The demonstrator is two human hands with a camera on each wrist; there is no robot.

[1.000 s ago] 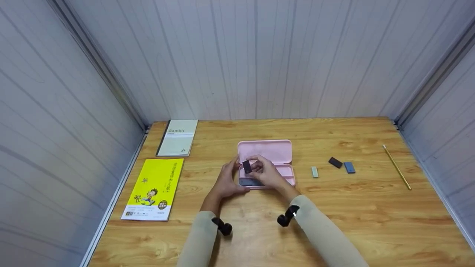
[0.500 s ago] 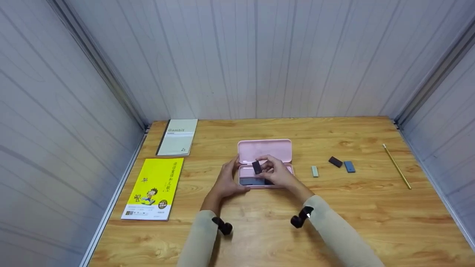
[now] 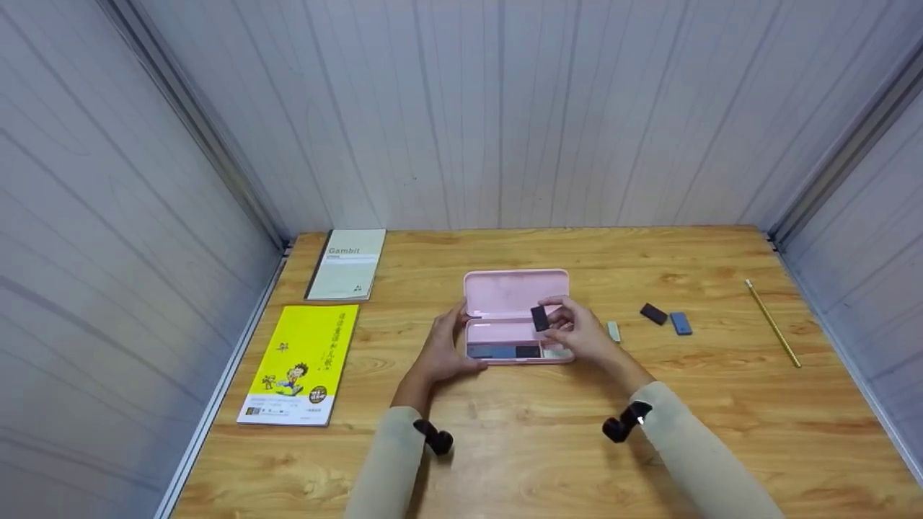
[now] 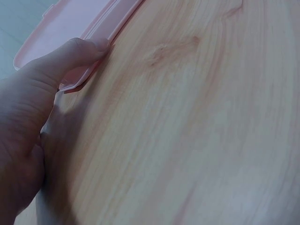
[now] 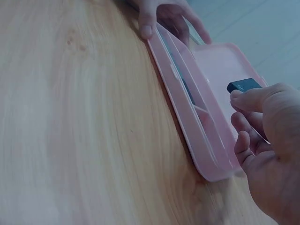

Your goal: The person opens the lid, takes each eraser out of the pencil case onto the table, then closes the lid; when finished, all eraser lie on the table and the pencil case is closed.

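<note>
Right now the right hand (image 3: 577, 333) pinches a small black block (image 3: 539, 318) between thumb and fingertips (image 5: 243, 101), fingers curled narrow around it. Block sits tilted, held above the right part of the open pink case (image 3: 515, 292), not touching the tray as far as the head view shows. In the right wrist view the block's top edge (image 5: 243, 85) sticks out above the fingers, lid behind it.

Left hand (image 3: 441, 353) is on the case's left end: thumb pressed against the near-left corner rim (image 4: 89, 70), other fingers reaching round the far side of that end. Fingers look loosely bent around the end; exact grip on the far side is hidden.

Case: lid hinged back flat on the table (image 3: 649, 418), tray nearer the person. Front compartment of the tray holds a row of flat pieces, a dark blue-grey one (image 3: 490, 352), a black one (image 3: 528, 352) and a pale one (image 3: 557, 353) at the right end, side by side.

Outward on the table: pale green piece (image 3: 614, 331) just right of the right hand; another black block (image 3: 653, 314) and a blue one (image 3: 680, 324) further right, close together; pencil (image 3: 773, 324) near the right edge. Left side: yellow booklet (image 3: 299, 365), grey-white notebook (image 3: 347, 264) beyond it.
</note>
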